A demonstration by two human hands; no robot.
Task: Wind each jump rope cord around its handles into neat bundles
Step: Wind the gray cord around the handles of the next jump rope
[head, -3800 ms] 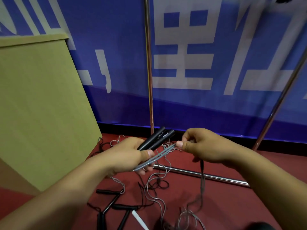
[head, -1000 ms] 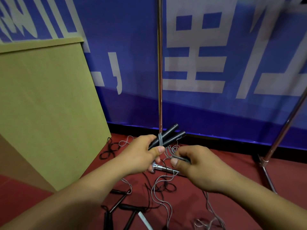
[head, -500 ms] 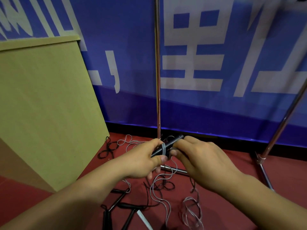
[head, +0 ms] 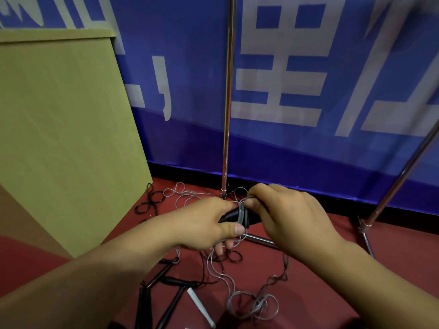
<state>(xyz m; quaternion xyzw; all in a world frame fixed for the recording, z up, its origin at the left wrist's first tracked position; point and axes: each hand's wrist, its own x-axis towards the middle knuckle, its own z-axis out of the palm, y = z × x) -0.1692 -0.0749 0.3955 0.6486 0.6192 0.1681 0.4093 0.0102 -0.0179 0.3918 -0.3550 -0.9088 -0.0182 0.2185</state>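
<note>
Black handles (head: 234,215) held mid-air, centre of view, w/ a few grey cord (head: 241,213) turns round them. Left hand (head: 206,225) grips the handles, thumb along the underside. Right hand (head: 288,219) pinches the cord just beside the wraps, fingers curled over the far ends. Rest of the cord hangs to the red floor (head: 308,264) & pools in loose loops. More ropes (head: 171,283) lie tangled below, black handles plus one white. Behind: blue banner (head: 308,67) w/ white characters, chrome stand poles (head: 226,110), tan board (head: 66,129) at left. Handles mostly hidden by hands; wrap count unclear.
</note>
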